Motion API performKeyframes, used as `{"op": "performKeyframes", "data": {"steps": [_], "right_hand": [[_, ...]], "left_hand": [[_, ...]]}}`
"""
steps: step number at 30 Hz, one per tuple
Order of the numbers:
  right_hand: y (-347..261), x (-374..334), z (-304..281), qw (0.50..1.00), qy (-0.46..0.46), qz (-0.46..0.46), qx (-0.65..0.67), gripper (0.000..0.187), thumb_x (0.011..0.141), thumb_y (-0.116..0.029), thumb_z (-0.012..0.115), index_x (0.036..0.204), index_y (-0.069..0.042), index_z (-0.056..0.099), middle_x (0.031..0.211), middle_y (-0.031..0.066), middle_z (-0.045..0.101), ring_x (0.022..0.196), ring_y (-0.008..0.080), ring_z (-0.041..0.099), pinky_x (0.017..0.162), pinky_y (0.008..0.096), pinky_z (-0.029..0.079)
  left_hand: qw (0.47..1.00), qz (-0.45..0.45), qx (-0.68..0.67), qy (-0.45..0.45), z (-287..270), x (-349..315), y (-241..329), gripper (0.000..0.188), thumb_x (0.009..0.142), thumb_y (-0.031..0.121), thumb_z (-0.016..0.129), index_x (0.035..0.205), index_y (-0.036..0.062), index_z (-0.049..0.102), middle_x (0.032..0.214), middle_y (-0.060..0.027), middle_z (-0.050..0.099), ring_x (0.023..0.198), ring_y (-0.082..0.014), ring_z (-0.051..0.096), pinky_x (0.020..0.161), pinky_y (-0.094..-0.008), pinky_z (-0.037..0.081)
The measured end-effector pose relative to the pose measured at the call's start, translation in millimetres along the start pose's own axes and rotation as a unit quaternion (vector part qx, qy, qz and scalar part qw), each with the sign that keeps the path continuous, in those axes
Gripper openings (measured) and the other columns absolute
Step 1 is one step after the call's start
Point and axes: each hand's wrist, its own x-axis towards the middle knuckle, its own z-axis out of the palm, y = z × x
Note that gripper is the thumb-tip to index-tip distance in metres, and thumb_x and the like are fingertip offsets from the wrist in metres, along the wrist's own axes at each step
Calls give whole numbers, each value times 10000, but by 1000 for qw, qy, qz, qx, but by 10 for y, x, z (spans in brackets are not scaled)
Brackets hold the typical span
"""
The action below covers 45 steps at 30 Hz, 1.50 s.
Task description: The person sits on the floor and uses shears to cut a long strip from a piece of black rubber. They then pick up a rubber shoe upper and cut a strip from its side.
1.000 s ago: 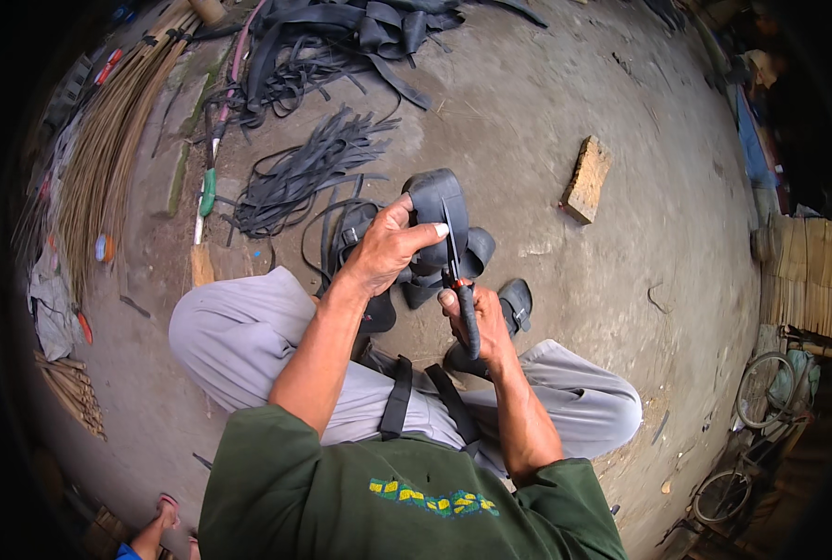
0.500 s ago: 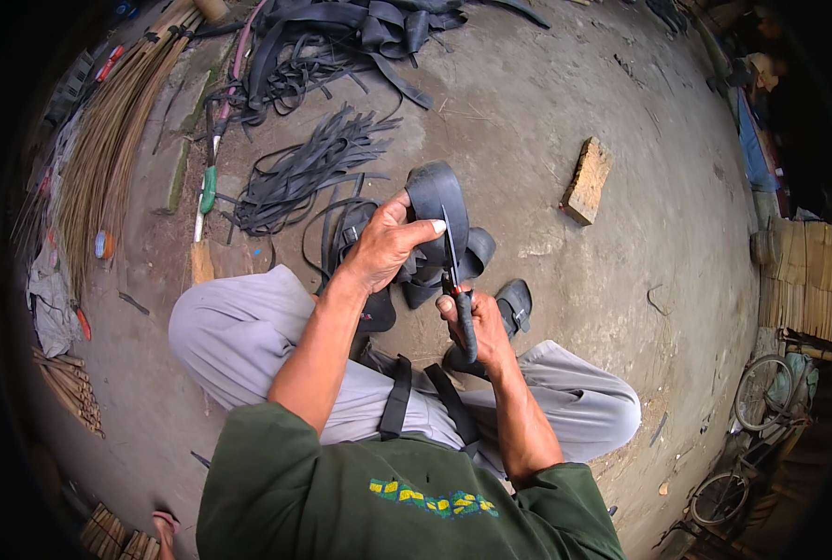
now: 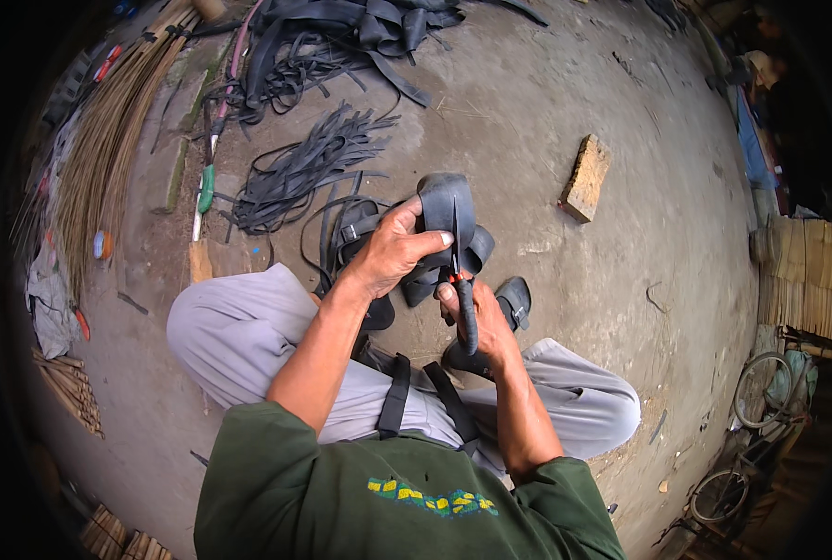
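Note:
A wide black rubber strip (image 3: 445, 194) is pinched in my left hand (image 3: 393, 248), the thumb lying on its face. Its lower length hangs in a curl beyond my hands. My right hand (image 3: 481, 315) grips a pair of scissors (image 3: 466, 313) with black-wrapped handles and a little red near the pivot. The blades point away from me and lie along the strip, beside my left thumb tip. Part of the blades is hidden by the rubber, so how far they are apart is hard to see.
Thin cut rubber strips (image 3: 318, 163) lie in a heap ahead on the left, with a larger pile of black rubber (image 3: 369, 28) behind. A worn block (image 3: 585, 178) rests on the concrete floor at right. Long thin sticks (image 3: 117, 131) line the left side. Sandals (image 3: 514, 303) are near my feet.
The strip and both hands have shifted slightly to the right. The strip's top has tipped a little lower, and the scissor blades now lie further up along it.

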Motion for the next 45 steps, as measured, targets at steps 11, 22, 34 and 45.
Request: {"op": "performKeyframes", "data": {"steps": [11, 22, 34, 45], "right_hand": [[3, -4, -1, 997, -19, 60, 43, 578, 966, -563, 697, 742, -71, 494, 587, -33, 451, 581, 88, 442, 531, 310, 367], [3, -13, 7, 999, -13, 34, 33, 564, 968, -556, 702, 749, -76, 503, 591, -45, 441, 564, 78, 419, 519, 306, 352], [16, 46, 0, 998, -14, 47, 47, 570, 976, -565, 677, 777, -57, 512, 585, -24, 453, 586, 97, 457, 537, 324, 379], [17, 2, 7, 998, -16, 60, 27, 540, 982, -524, 687, 794, -46, 521, 611, -17, 449, 609, 104, 426, 563, 328, 384]], "left_hand": [[1000, 10, 12, -3, -12, 15, 31, 452, 931, 44, 679, 1370, -5, 580, 1150, -73, 707, 1022, -131, 686, 960, -323, 551], [1000, -4, -5, -5, -1, 5, 44, 542, 932, 19, 664, 1449, -29, 512, 1250, -108, 691, 1119, -167, 679, 1004, -335, 539], [999, 33, -17, -13, 67, 7, 6, 394, 947, 23, 643, 1338, 13, 594, 1128, -43, 700, 1020, -101, 681, 914, -291, 565], [999, 29, -42, 3, 26, 45, 37, 545, 920, 4, 632, 1452, -19, 518, 1366, -125, 643, 1202, -173, 640, 1055, -355, 504]]}}
